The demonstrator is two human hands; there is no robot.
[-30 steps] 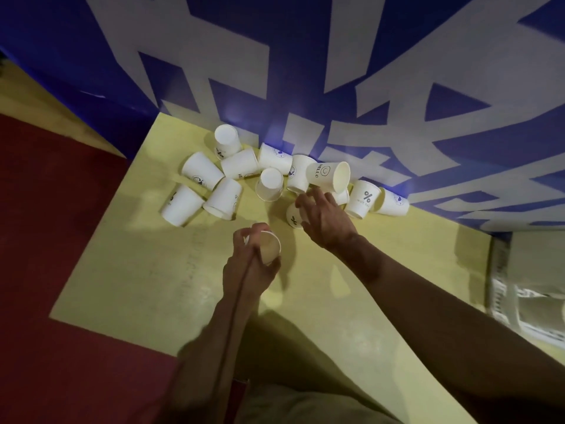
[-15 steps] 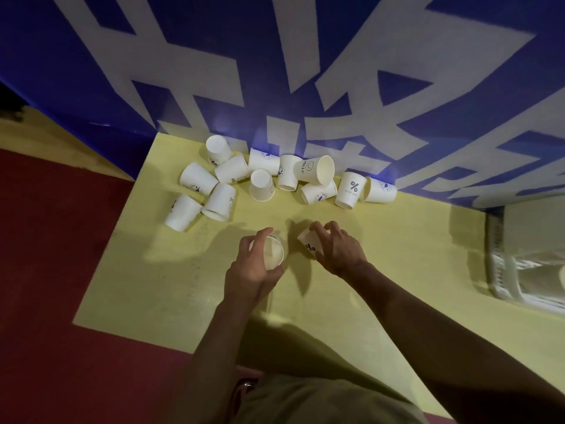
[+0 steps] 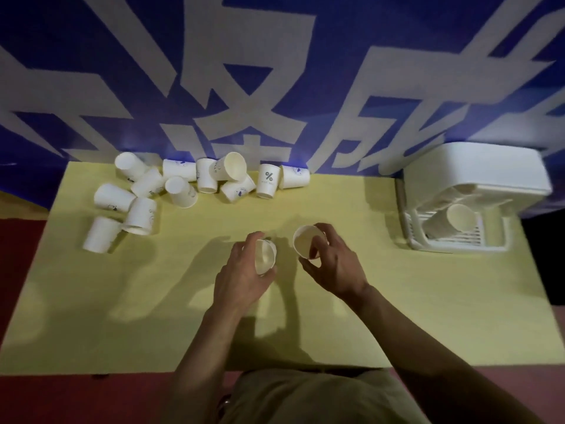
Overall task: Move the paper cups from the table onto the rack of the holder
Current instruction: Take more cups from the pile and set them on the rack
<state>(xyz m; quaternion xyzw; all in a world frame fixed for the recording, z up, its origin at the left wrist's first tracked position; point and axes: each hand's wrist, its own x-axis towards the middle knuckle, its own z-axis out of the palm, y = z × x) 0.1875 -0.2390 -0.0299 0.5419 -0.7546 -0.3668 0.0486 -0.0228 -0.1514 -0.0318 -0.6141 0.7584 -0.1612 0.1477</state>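
Note:
My left hand grips a white paper cup above the middle of the yellow table, its mouth facing me. Just to the right, my right hand holds a second paper cup, mouth also up. The two cups are a short gap apart. A pile of several white paper cups lies tumbled at the table's far left, against the wall. The white holder stands at the far right, and one cup lies on its slatted rack.
A blue wall with large white characters rises right behind the table. Red floor lies to the left and in front. My lap is at the table's near edge.
My right hand has lifted a cup from beside the pile and carried it toward me, turning its mouth up. The view has swung right, bringing the holder in. My left hand keeps its cup.

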